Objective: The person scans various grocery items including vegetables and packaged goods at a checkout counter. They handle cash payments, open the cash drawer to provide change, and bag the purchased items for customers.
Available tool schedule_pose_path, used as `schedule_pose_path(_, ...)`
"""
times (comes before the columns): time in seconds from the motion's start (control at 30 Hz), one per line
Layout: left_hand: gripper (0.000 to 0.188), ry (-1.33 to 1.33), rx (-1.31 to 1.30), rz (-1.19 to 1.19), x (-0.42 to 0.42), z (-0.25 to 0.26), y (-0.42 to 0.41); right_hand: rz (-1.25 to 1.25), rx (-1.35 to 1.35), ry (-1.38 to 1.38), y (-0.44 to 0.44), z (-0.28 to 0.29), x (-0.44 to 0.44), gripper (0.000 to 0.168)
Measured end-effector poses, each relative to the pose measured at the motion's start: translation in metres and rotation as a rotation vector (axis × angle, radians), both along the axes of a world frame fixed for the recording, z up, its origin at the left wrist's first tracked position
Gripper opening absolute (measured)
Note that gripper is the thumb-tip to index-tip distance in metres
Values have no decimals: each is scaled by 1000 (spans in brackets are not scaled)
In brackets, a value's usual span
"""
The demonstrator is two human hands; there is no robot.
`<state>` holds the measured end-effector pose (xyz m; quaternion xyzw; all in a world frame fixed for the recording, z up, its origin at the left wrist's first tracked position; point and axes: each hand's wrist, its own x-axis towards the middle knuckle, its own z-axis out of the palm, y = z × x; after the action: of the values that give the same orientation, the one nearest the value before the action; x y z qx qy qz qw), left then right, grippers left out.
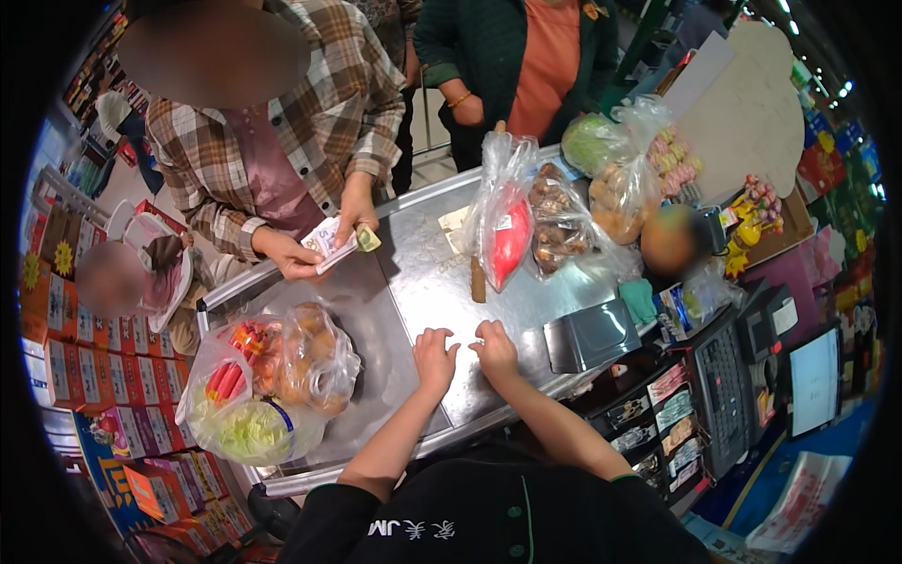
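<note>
My left hand (433, 358) and my right hand (496, 350) rest side by side at the metal checkout counter (416, 310), a small gap between them. Both are empty, with fingers loosely curled and apart. Beyond them lie a red package in a clear plastic bag (510, 236), a long brown root-like stick (478, 282) and a bag of dark brown lumpy food (555, 243). To the left sit clear bags with leafy green vegetable (250, 431), red-wrapped sticks (229, 377) and round brownish produce (310, 374). Across the counter, a person's hands hold folded banknotes (330, 243).
Right of my hands stands a dark grey box-like panel (592, 337), above an open cash drawer (669, 423) with sorted banknotes. A keyboard (726, 402) and a screen (814, 382) are farther right. Another person (521, 70) stands opposite. Stacked cartons (106, 374) line the left; a child seat (169, 282) is nearby.
</note>
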<state>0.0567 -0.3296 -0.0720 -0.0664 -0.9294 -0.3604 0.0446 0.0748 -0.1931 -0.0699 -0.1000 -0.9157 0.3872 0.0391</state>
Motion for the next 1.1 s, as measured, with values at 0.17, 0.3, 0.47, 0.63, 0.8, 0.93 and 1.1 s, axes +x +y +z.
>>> schedule_pose_path(0.17,23,-22,20,-27,-3,-1,1,63,-82,77,10,3,3,23)
schedule_pose_path(0.3,18,-75,28,-82,-9,-1,-2,98,-47,59,10,2,1,22)
schedule_pose_path(0.47,19,-158,242,-54,-22,-11,-7,142,-41,-17,12,1,-4,18)
schedule_pose_path(0.63,24,-291,274,-158,-40,2,5,117,-166,-73,16,-1,-6,17)
schedule_pose_path(0.8,21,-124,162,-201,-39,-7,8,124,-156,-47,17,-4,-5,18)
schedule_pose_path(0.93,18,-83,117,-241,-41,-5,7,110,-181,-66,16,-1,-4,16)
schedule_pose_path(1.1,13,-83,120,-233,-43,-2,8,81,-232,-194,16,2,-10,21)
